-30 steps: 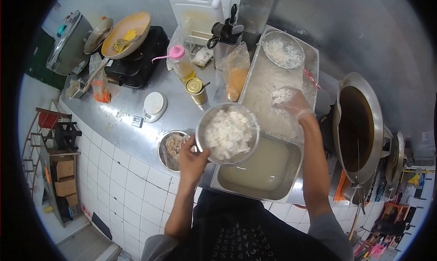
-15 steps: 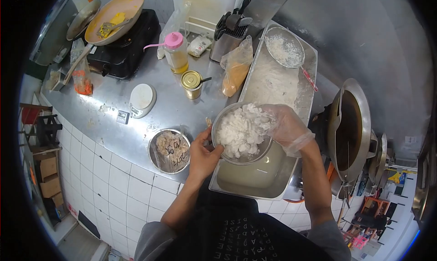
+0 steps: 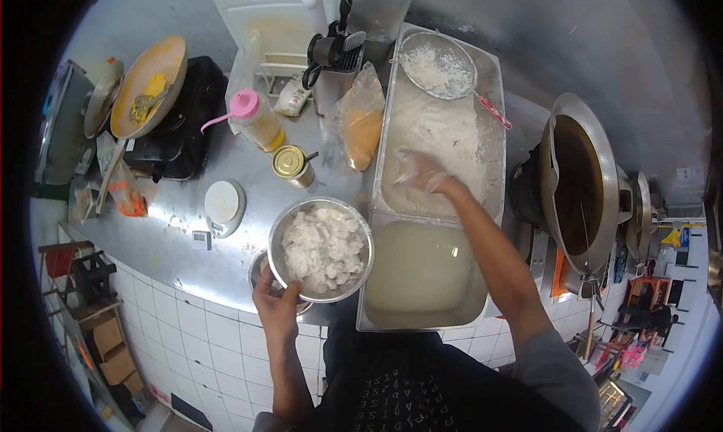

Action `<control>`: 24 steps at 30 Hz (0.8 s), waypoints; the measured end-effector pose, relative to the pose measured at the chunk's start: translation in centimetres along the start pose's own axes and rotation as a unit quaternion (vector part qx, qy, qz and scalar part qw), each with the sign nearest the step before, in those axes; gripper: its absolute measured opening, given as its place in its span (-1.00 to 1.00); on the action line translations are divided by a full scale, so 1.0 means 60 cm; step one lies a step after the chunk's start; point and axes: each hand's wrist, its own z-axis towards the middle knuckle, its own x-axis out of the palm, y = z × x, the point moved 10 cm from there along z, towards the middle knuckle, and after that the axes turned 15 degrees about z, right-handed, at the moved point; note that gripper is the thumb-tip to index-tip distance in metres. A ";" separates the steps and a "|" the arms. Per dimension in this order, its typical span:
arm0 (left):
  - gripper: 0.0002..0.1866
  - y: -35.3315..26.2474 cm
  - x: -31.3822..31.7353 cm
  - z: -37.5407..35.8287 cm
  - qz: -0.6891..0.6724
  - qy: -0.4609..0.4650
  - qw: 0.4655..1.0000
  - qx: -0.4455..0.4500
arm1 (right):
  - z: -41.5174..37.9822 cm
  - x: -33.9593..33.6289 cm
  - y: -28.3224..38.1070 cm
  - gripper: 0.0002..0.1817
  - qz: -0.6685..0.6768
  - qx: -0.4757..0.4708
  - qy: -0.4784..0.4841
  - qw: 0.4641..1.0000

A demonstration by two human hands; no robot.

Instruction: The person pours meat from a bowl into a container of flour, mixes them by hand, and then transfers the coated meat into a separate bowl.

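Observation:
My left hand (image 3: 277,305) grips the near-left rim of a round metal bowl (image 3: 367,263). Chunky pieces coated in white flour (image 3: 322,250) fill the bowl. My right hand (image 3: 423,171), in a clear plastic glove, is over the flour (image 3: 437,127) in a long metal tray (image 3: 495,168); it is slightly blurred, but its fingers look apart and hold nothing I can see. A pan of cloudy pale liquid (image 3: 418,270) sits at the near end of the tray. Another bowl (image 3: 303,308) lies mostly hidden under the held one.
A sieve (image 3: 438,65) with floury crumbs rests across the tray's far end. To the right stands a large wok of dark oil (image 3: 580,184). On the counter are a scale (image 3: 224,202), a can (image 3: 292,163), a pink-topped bottle (image 3: 256,120) and a bag of orange powder (image 3: 359,127).
My right hand has left the bowl and moved over the flour in the tray. My left hand has carried the bowl left, from above the liquid to above the other bowl.

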 end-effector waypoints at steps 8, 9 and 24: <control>-0.40 0.004 -0.012 0.005 0.009 -0.033 0.999 -0.009 | -0.002 0.075 -0.072 -0.25 0.069 0.193 0.127 0.971; -0.40 0.004 -0.010 0.006 0.004 -0.034 0.999 -0.006 | -0.003 0.053 -0.081 -0.25 0.094 0.182 0.115 0.972; -0.38 0.018 0.023 -0.003 0.010 0.009 0.999 -0.031 | -0.009 -0.031 -0.091 -0.38 0.059 0.179 0.043 0.981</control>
